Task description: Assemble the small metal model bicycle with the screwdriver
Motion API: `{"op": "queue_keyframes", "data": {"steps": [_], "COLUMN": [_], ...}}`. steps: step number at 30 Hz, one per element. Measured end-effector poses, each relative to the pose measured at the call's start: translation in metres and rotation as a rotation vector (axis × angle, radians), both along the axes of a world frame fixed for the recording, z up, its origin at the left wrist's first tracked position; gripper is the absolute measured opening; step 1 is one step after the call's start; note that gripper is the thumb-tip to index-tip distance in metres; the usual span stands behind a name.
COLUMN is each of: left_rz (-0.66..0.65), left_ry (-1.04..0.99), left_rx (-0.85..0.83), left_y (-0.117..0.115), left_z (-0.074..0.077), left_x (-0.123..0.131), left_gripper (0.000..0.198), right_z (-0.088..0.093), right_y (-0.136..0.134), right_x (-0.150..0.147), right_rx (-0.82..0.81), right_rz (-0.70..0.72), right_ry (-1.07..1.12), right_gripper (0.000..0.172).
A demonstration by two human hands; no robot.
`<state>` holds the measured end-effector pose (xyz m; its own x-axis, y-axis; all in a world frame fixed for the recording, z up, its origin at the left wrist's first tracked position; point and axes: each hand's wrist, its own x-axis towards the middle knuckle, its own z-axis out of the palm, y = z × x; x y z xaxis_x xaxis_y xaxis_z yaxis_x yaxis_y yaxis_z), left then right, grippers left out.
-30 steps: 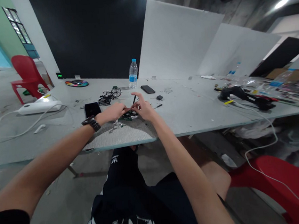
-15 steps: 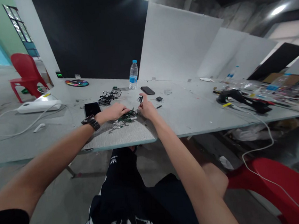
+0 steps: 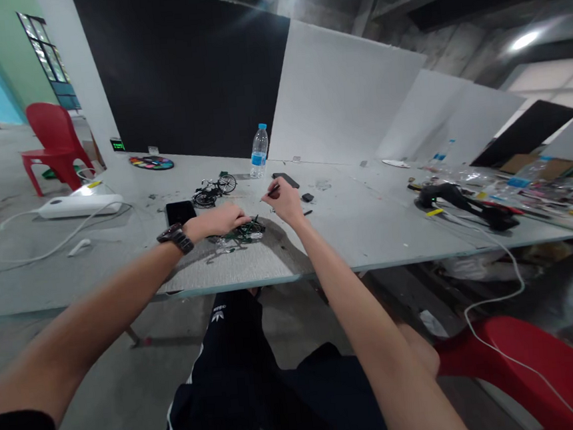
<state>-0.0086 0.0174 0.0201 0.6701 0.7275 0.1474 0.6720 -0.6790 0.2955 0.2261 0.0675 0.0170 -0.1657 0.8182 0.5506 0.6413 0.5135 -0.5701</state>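
My left hand [image 3: 224, 218] is closed on a green and black miniature bicycle [image 3: 254, 230], which lies low on the table near the front edge. Part of that bicycle is hidden under the fingers. To its upper right, my right hand [image 3: 286, 203] pinches a slim dark tool [image 3: 274, 189] held like a pen, apart from the bicycle; its exact kind is too small to make out. Another miniature bicycle [image 3: 214, 189], black with spoked wheels, rests just beyond my left hand.
Around my hands on the grey table [image 3: 353, 236] are a phone [image 3: 180, 212], another dark phone [image 3: 289, 178], a small dark block [image 3: 308, 198] and a water bottle [image 3: 260, 154]. At left lie a white power strip [image 3: 80, 206] and an earbud [image 3: 79, 246]. A black device [image 3: 466, 206] with a cable is at right.
My right hand has lifted slightly away from the miniature bicycle and turned, with the slim tool now pointing left. The left hand stays on the bicycle. The view has shifted slightly.
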Motion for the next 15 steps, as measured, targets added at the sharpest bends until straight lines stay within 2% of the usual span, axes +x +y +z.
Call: {"op": "queue_keyframes", "data": {"steps": [6,9,12,15], "left_rz": [0.018,0.03,0.021,0.011], "left_ry": [0.111,0.138,0.142,0.131], "left_rx": [-0.113,-0.121,-0.114,-0.101], "left_y": [0.003,0.001,0.0,0.002], "left_z": [0.014,0.018,0.018,0.015], "left_x": [-0.016,-0.017,-0.016,-0.016], "left_gripper": [0.051,0.053,0.052,0.051], "right_z": [0.0,-0.001,0.002,0.006], "right_y": [0.008,0.008,0.011,0.015], "right_x": [-0.021,-0.025,-0.025,-0.025], "right_rx": [-0.057,-0.094,-0.122,-0.13], "right_rz": [0.104,0.099,0.036,-0.003], "right_ry": [-0.327,-0.549,-0.73,-0.801], "right_gripper": [0.009,0.015,0.015,0.019]}}
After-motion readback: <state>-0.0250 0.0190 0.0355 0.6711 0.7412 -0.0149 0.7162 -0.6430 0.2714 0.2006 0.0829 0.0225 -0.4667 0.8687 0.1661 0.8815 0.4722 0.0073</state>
